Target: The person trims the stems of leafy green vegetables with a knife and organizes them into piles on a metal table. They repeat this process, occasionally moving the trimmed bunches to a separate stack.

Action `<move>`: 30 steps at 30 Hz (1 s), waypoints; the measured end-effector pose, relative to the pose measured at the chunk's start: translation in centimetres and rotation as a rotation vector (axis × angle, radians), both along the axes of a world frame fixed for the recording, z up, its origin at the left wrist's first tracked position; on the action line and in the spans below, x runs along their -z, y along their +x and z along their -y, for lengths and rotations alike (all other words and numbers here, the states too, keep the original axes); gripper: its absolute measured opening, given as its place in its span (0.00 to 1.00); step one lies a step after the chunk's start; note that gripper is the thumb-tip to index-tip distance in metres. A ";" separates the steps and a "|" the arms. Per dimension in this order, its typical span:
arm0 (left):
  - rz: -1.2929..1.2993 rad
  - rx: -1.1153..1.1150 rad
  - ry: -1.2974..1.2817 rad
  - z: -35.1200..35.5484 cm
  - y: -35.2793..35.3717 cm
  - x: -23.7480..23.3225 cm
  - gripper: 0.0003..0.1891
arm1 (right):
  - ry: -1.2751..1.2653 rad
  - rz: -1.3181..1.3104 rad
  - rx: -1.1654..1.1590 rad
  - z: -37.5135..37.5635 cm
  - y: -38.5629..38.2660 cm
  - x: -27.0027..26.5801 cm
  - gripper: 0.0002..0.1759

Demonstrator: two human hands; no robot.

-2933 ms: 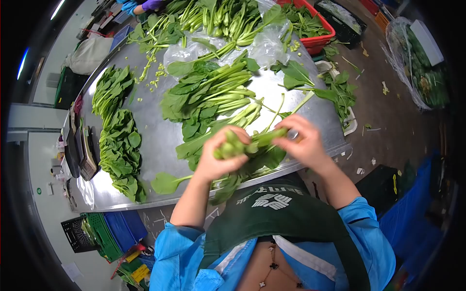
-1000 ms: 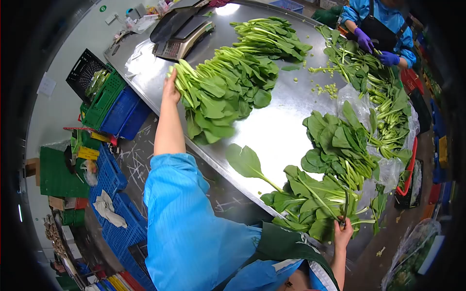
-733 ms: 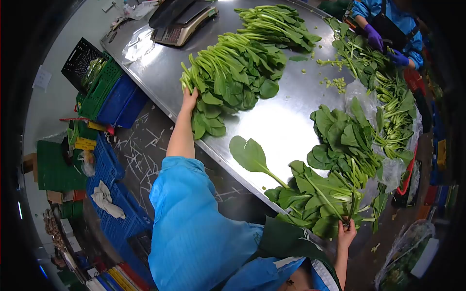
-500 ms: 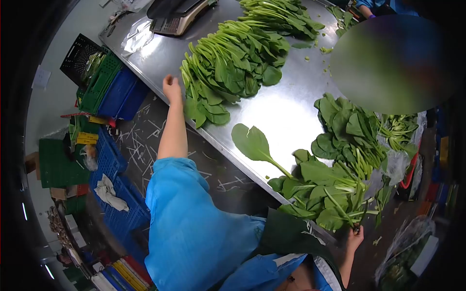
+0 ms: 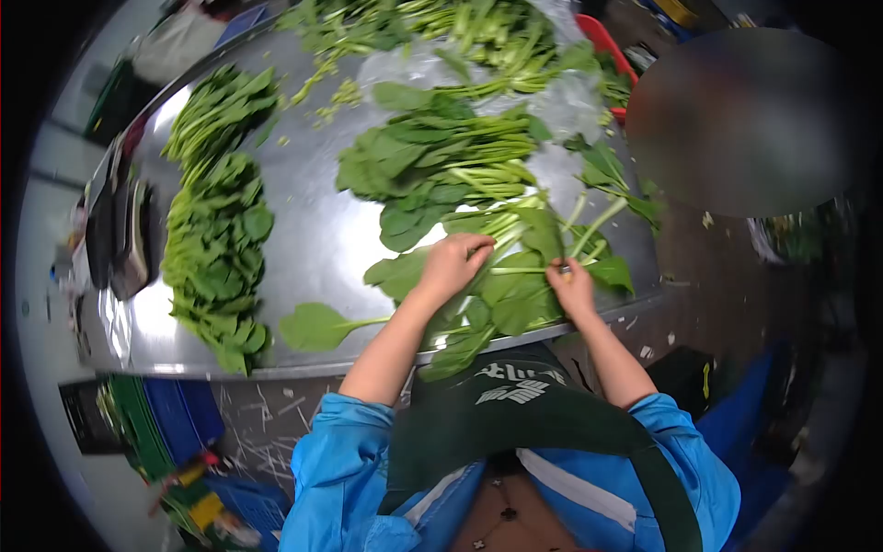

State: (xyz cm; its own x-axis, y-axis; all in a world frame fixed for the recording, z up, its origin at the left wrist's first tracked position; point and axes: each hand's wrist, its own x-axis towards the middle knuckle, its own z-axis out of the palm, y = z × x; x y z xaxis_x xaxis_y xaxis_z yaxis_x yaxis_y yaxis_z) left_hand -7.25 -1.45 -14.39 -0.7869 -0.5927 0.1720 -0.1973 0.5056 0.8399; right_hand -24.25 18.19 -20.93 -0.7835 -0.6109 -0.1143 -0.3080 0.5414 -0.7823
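My left hand (image 5: 452, 265) is closed at the pale stems of a loose pile of leafy greens (image 5: 520, 308) by the near table edge, its fingertips partly blurred. To its right, my right hand (image 5: 572, 283) pinches the end of a leafy green stalk (image 5: 520, 270) lying across the pile. A small dark, shiny thing shows at the right fingers; I cannot make out what it is. One large single leaf (image 5: 317, 327) lies apart, left of my left forearm. Just beyond my hands is a stacked bunch of greens (image 5: 414, 152).
A long row of greens (image 5: 216, 239) lies on the metal table (image 5: 308, 212) at left, beside a scale (image 5: 133, 239). More greens (image 5: 487, 37) and clear plastic (image 5: 566, 106) are at the back. Crates (image 5: 179, 419) stand below left; a red tub (image 5: 607, 51) is behind.
The view has turned to the right. My left hand has moved from beside the long row of greens to the near pile. My right hand has come in over that pile.
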 end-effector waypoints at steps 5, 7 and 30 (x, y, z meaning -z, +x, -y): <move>0.340 -0.042 -0.323 -1.1 -7.1 3.7 0.07 | -0.069 0.173 0.138 -2.9 -1.4 -1.2 0.14; 0.406 -0.033 -0.340 -0.8 -8.9 3.8 0.11 | -0.167 0.210 0.242 -2.6 -3.2 -1.1 0.15; 0.080 0.130 0.344 -1.5 -10.4 -5.4 0.13 | -0.517 0.093 -0.040 -1.2 -2.6 -9.9 0.25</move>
